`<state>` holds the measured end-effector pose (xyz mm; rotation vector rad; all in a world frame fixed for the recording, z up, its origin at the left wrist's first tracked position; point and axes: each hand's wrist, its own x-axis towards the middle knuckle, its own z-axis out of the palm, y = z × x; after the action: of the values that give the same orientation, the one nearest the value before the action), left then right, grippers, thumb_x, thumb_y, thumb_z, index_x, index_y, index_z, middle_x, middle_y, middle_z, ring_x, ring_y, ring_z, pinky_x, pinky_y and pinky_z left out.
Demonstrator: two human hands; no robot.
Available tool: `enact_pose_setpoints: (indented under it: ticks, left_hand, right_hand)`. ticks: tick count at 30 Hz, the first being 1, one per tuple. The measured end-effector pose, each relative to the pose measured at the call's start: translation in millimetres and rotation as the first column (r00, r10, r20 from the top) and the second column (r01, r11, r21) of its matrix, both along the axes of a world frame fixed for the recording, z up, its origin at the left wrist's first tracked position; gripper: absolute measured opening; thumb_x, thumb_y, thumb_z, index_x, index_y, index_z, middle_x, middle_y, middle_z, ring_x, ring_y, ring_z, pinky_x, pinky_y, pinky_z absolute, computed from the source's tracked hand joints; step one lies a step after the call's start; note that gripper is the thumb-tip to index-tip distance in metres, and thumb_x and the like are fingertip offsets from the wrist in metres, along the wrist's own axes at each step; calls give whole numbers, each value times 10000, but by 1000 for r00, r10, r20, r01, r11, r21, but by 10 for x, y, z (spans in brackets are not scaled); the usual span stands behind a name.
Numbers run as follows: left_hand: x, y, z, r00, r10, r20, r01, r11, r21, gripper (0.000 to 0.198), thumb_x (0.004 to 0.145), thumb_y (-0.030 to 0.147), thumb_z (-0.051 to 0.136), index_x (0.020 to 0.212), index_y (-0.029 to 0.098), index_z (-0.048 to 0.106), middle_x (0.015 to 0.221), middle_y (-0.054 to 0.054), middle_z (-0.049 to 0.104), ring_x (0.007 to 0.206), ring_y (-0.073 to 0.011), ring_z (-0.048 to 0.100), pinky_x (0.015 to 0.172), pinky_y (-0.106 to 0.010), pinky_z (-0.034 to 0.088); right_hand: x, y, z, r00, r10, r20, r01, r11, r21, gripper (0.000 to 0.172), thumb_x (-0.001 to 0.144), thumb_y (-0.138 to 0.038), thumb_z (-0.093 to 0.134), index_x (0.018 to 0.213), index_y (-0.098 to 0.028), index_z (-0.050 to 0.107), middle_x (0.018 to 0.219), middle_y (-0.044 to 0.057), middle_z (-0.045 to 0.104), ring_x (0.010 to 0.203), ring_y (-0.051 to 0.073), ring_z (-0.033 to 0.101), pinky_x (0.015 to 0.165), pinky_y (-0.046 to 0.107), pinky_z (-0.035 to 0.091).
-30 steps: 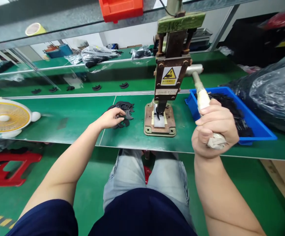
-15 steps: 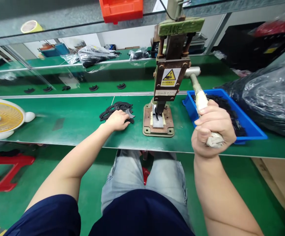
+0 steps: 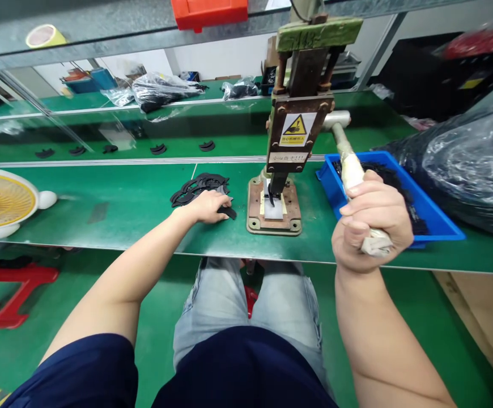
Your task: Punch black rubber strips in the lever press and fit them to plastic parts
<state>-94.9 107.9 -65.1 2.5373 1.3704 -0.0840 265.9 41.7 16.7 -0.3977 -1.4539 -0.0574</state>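
My left hand (image 3: 209, 207) is at the near right edge of a pile of black curved parts (image 3: 199, 184) on the green bench. Its fingers close on one black curved part (image 3: 228, 212), whose end sticks out to the right. My right hand (image 3: 372, 218) is wrapped round the taped lever handle (image 3: 351, 164) of a hand press (image 3: 293, 136). Under the ram, a small dark part (image 3: 271, 195) sits at the light metal fixture (image 3: 273, 210) on the press base (image 3: 254, 218).
Right of the press stands a blue bin (image 3: 440, 224) of black parts, beside a large black plastic bag (image 3: 467, 175). A fan (image 3: 6, 195) lies at the left. Several curved parts (image 3: 158, 149) line the back ledge. A red bin (image 3: 210, 14) hangs overhead.
My left hand has shifted slightly down the pile, and a black curved part now shows out past its fingers. My right hand keeps its grip on the lever, nearly unmoved. The view shifts slightly.
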Motion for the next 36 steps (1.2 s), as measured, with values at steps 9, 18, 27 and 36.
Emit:
enact_pose_setpoints:
  ticks: [9, 18, 27, 36]
  left_hand:
    - [163, 62, 93, 999, 17, 43, -8, 976, -216, 428, 747, 481, 892, 1062, 252, 715, 1063, -51, 756, 930, -257, 689, 728, -311, 436]
    - [186, -84, 241, 945, 167, 281, -199, 976, 88, 327, 1074, 517, 553, 929, 233, 627, 903, -93, 718, 903, -274, 707, 790, -339, 472]
    - [756, -48, 150, 453, 671, 587, -174, 712, -680, 230, 1072, 331, 687, 951, 202, 540, 762, -7, 686, 613, -146, 674, 605, -261, 553]
    - [1057, 161, 37, 432, 595, 678, -175, 792, -584, 267, 996, 319, 804, 858, 163, 637, 671, 7, 678, 545, -103, 629, 522, -201, 486]
  right_hand:
    - [-25, 31, -20, 998, 4, -55, -4, 1000, 5, 418, 967, -522, 735, 709, -235, 574, 706, -18, 624, 842, 187, 701, 1040, 563, 582]
    - [14, -4, -8, 999, 36, 11, -36, 999, -6, 345, 984, -463, 726, 773, -226, 591, 763, -9, 642, 901, 191, 699, 1074, 581, 572]
    - [-88, 8, -6, 996, -31, -81, 31, 1000, -6, 429, 1001, -499, 694, 708, -228, 537, 714, -37, 601, 849, 171, 689, 1047, 553, 588]
    - [-40, -69, 19, 999, -1, -38, -1, 998, -62, 351, 975, -457, 716, 749, -234, 568, 743, -16, 625, 876, 218, 682, 1032, 642, 588]
